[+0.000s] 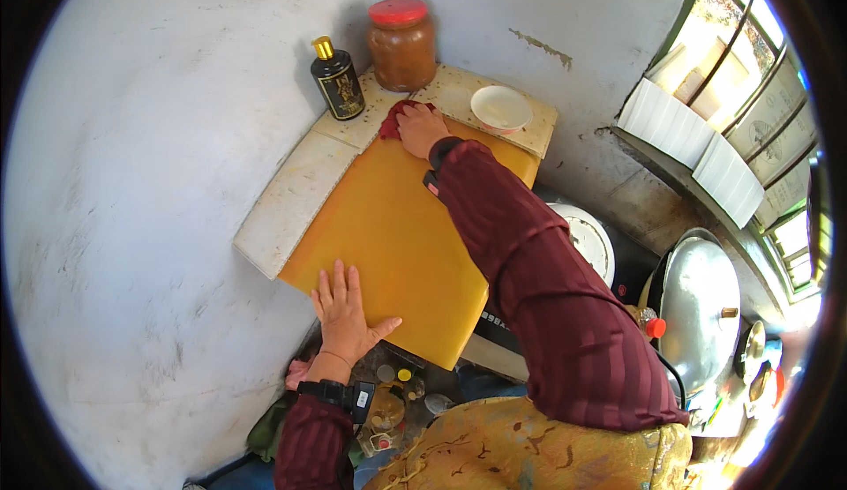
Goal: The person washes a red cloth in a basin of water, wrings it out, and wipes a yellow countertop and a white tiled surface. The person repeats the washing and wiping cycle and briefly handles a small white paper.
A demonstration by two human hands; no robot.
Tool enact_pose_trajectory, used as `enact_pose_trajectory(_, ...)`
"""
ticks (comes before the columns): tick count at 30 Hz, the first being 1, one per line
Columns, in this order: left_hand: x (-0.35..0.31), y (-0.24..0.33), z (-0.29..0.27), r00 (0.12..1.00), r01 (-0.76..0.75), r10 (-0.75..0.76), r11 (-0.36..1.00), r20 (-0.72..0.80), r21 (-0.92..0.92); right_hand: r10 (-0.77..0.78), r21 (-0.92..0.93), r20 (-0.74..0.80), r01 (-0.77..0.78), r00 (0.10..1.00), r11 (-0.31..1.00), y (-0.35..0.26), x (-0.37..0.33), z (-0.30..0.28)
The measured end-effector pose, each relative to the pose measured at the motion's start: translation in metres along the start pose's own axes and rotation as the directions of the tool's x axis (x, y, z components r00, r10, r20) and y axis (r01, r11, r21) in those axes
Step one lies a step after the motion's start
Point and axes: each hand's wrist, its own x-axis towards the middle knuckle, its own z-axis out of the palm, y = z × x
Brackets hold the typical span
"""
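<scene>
My right hand (422,130) reaches to the far corner of a yellow board (388,216) and presses down on a dark red cloth (389,123), its fingers closed over it. Near the board's front left edge, my left hand (346,318) lies flat with fingers spread, holding nothing. Beyond the cloth, on the pale tiles (296,194) bordering the board, stand a brown jar (403,49) with a red lid and a black bottle (339,86) with a gold cap. A white bowl (501,108) sits on the tiles right of my right hand.
Walls meet behind the tiles, and a barred window (750,58) is at the right. Beside my right arm are a white round lid (587,241), a large metal lid (701,300) and a red-capped bottle (655,328). Several bottles and jars (386,409) stand below the board's front edge.
</scene>
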Motion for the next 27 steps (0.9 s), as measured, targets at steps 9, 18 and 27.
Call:
enact_pose_trajectory(9, -0.001, 0.002, -0.003, 1.0, 0.002, -0.002, 1.0, -0.007, -0.001, 0.032, 0.045, -0.067, -0.029, 0.997, 0.999, 0.033, -0.09, -0.026)
enact_pose_trajectory(18, 0.0, 0.002, -0.002, 1.0, 0.016, -0.016, 1.0, 0.015, -0.004, 0.205, 0.146, -0.125, -0.186, 0.971, 0.972, 0.102, -0.207, -0.049)
enact_pose_trajectory(27, 0.001, 0.008, -0.008, 0.998, 0.047, -0.046, 0.999, 0.039, -0.021, 0.113, 0.157, -0.26, -0.073, 0.959, 0.985, 0.074, -0.213, -0.047)
